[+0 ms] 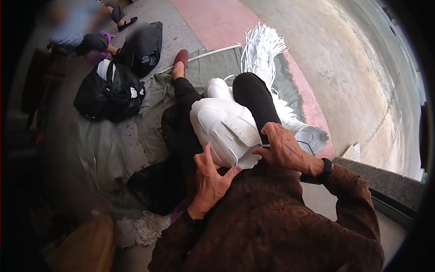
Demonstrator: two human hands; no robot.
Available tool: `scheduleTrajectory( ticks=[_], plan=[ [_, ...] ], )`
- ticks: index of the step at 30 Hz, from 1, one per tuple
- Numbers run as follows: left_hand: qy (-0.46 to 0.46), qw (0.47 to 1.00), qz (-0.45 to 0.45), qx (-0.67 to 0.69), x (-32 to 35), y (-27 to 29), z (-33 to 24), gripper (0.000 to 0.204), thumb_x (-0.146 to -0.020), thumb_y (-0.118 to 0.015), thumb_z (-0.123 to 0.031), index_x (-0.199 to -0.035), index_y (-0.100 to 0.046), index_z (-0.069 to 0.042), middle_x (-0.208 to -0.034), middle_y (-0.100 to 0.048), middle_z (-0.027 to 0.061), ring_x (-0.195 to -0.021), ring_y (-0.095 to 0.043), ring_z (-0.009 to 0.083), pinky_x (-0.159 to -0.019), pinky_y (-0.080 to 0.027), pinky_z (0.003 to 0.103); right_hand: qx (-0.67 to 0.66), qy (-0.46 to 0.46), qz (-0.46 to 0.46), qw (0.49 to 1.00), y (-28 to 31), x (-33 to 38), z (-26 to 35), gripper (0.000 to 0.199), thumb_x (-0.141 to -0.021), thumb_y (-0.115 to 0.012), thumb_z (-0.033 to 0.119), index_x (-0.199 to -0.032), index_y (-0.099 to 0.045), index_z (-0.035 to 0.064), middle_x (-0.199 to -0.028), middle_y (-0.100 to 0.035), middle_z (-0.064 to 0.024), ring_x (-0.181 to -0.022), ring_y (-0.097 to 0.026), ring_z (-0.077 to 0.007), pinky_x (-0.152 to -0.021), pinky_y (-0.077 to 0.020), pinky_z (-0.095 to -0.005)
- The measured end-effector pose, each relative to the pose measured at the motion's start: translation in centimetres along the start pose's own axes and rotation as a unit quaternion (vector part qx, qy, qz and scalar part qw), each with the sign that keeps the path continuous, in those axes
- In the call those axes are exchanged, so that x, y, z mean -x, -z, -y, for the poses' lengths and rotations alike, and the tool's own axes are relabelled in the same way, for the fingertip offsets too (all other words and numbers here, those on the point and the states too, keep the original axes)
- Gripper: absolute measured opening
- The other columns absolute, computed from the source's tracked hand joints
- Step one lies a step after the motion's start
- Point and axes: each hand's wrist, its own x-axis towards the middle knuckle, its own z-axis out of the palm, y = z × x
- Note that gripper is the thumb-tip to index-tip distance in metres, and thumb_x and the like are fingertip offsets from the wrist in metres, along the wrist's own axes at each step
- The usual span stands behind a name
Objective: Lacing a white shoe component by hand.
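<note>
A white shoe upper [222, 127] lies across my lap, its toe pointing away and its opening toward me. My left hand [213, 179] grips the near left edge of it, thumb at the opening and index finger along the side. At the right of the opening, my right hand [287, 147] is closed, with a thin white strip like a shoelace between thumb and forefinger. Most of that strip is hidden. Another white shoe piece [219, 89] sits just beyond, between my knees. Several nested white uppers [310, 137] lie beside my right thigh.
A thick bundle of white laces [263, 50] hangs past my right knee. Black plastic bags [108, 90] stand at the left on a grey-green cloth [131, 131]. A seated person [81, 27] is at the far left. More loose laces [152, 228] lie at the lower left.
</note>
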Motion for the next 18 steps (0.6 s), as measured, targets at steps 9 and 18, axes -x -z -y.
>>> scheduleTrajectory(
  ticks=[9, 18],
  plan=[
    [-0.074, 0.996, -0.049, -0.02, -6.1, 0.3, 4.8, 0.068, -0.07, -0.078, -0.009, -0.13, -0.048, 0.002, -0.114, -0.054, 0.0221, -0.106, -0.052, 0.04, -0.093, -0.044, 0.047, 0.056, 0.022, 0.071, 0.996, -4.4, -8.1, -0.1, 0.041, -0.081, -0.072, 0.018, -0.095, -0.049, -0.0135, -0.066, -0.062, -0.0267, -0.066, -0.065, -0.0455, -0.057, -0.0517, -0.0488],
    [-0.138, 0.987, -0.077, 0.015, -8.2, -3.1, 7.5, 0.05, -0.068, -0.059, -0.001, -0.117, -0.056, 0.008, -0.103, -0.064, 0.0233, -0.088, -0.056, 0.0437, -0.08, -0.046, 0.049, -0.035, -0.007, 0.157, 0.987, -3.6, -9.8, -1.4, 0.042, -0.087, -0.065, 0.028, -0.089, -0.056, -0.0127, -0.071, -0.064, -0.0308, -0.074, -0.066, -0.048, -0.066, -0.0543, -0.0515]
  ],
)
